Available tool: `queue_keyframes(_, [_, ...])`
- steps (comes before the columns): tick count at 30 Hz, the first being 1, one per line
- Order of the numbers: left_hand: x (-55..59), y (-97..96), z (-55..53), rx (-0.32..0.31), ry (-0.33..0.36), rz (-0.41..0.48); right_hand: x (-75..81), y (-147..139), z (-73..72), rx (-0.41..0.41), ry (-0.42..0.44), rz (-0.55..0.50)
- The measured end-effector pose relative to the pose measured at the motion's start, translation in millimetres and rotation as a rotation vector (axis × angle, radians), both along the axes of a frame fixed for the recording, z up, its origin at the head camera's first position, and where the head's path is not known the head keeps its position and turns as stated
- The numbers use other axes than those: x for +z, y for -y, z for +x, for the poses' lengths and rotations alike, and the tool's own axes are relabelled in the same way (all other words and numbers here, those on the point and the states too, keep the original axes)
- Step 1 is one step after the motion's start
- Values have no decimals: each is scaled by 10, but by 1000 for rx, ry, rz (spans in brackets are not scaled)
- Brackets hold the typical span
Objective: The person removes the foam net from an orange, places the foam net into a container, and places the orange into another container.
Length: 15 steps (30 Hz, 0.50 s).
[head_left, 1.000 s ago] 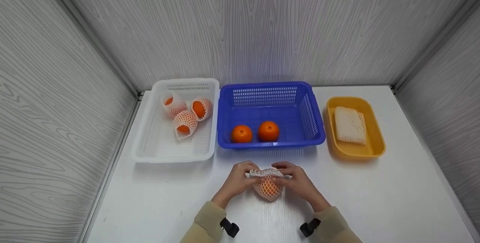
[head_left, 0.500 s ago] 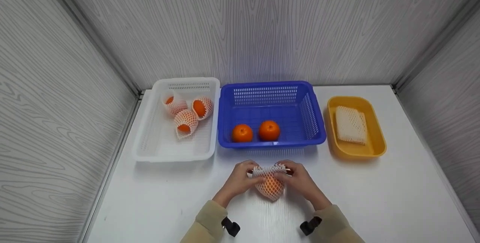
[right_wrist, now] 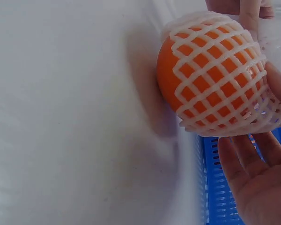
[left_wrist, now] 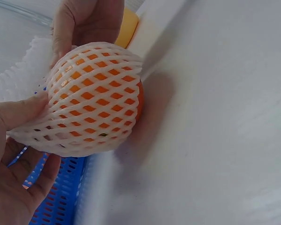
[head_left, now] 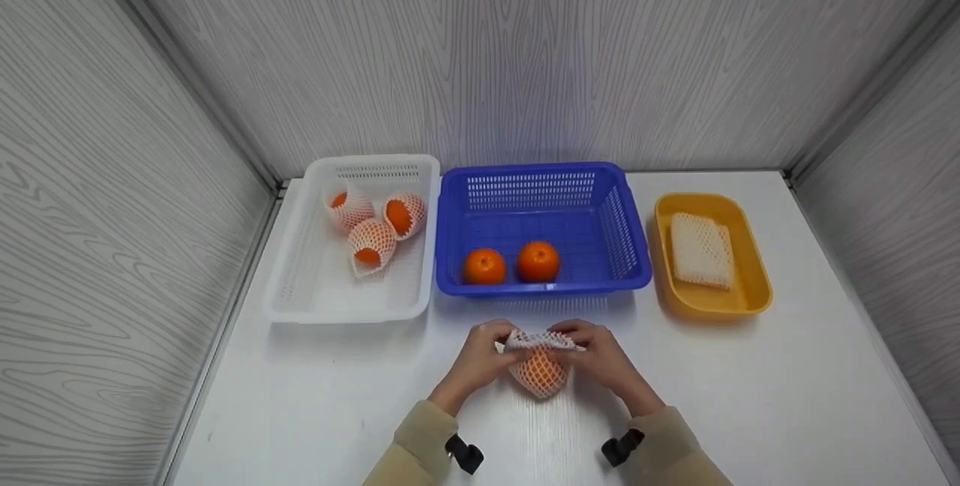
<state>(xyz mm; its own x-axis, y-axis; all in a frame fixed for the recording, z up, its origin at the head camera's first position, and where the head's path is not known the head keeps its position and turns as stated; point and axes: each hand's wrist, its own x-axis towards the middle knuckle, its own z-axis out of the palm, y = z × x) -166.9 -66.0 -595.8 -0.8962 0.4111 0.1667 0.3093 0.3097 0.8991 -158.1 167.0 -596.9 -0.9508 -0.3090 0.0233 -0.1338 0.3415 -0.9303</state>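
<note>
Work booth, wider building unclear: grey wood-grain panels across upper frame and both sides; white tabletop across lower frame.

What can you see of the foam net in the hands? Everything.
The foam net is white, with an open diamond mesh that looks soft. It is stretched round an orange, leaving peel bare on the side facing the table; the far end spreads into a loose, frilly edge. The left hand and right hand pinch that end. It is on the person's side of the blue basket; table contact is unclear.
</note>
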Motion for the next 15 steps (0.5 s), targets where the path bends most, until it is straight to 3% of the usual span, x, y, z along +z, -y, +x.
queue_keyframes(8, [-16, 10, 7, -53, 45, -52, 10, 71, 24, -55, -54, -21])
queue_keyframes(15, [4, 9, -6, -39, -20, -5, 19, 62, 45, 36, -70, -12])
